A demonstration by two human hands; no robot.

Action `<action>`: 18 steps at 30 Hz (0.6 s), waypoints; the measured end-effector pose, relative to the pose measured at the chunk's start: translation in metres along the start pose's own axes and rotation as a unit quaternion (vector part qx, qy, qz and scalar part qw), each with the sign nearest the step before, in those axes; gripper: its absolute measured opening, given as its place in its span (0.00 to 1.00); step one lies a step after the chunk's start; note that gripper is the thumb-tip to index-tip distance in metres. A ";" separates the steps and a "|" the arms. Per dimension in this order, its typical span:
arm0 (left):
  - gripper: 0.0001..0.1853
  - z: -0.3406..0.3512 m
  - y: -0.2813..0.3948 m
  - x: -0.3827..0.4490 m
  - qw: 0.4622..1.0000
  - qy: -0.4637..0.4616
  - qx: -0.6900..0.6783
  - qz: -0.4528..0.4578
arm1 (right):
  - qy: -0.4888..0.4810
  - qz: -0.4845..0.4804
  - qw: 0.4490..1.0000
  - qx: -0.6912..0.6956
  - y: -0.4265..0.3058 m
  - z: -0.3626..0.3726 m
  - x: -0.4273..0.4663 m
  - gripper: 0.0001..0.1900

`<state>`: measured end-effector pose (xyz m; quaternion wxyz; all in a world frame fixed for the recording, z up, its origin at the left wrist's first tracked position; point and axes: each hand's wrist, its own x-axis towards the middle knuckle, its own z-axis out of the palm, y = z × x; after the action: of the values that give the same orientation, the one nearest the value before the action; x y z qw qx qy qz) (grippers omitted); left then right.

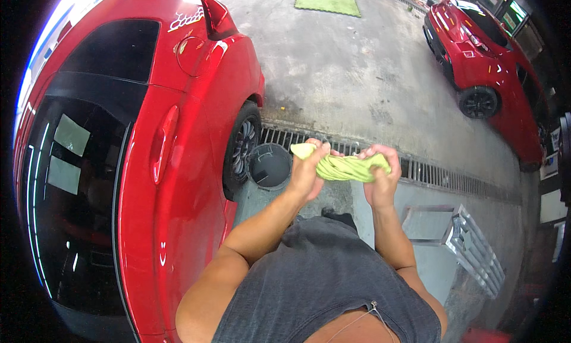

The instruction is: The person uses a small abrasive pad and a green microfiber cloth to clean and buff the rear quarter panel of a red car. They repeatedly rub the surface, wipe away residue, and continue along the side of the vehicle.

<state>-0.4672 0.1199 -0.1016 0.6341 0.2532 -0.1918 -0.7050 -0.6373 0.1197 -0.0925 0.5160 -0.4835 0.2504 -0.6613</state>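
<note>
A lime-green cloth (345, 167), twisted into a thick roll, stretches between my two hands in front of my chest. My left hand (308, 171) grips one end, and a pale tip of the cloth sticks out past its thumb side. Around the other end is my right hand (382, 175), its thumb pressed on the fabric. Below and to the left of my left hand, a dark round bucket (269, 166) stands on the floor beside the car's wheel (244, 146). The bucket holds greyish liquid with dark reflections on it.
A red car (187, 236) fills the left side. The metal drain grate (446, 175) crosses the floor beyond my hands. To the right sits a metal step stool (473, 249). Farther off are a second red car (486, 75) and a green floor mat (328, 1).
</note>
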 end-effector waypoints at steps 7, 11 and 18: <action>0.07 -0.054 -0.008 0.039 0.933 -0.076 -0.023 -0.352 | -0.479 -0.332 0.712 -0.392 -0.008 0.040 0.008 0.09; 0.08 -0.063 0.021 0.055 0.948 -0.093 0.032 -0.303 | -0.397 -0.269 0.752 -0.452 0.017 -0.020 0.039 0.15; 0.15 -0.024 0.014 0.141 0.645 -0.291 0.693 0.140 | 0.089 0.442 0.891 0.055 0.068 -0.088 0.052 0.34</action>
<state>-0.4510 -0.0207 -0.1286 0.2767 0.3707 -0.8319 -0.3065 -0.6860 0.0334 -0.1649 0.7564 -0.2324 0.4465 -0.4177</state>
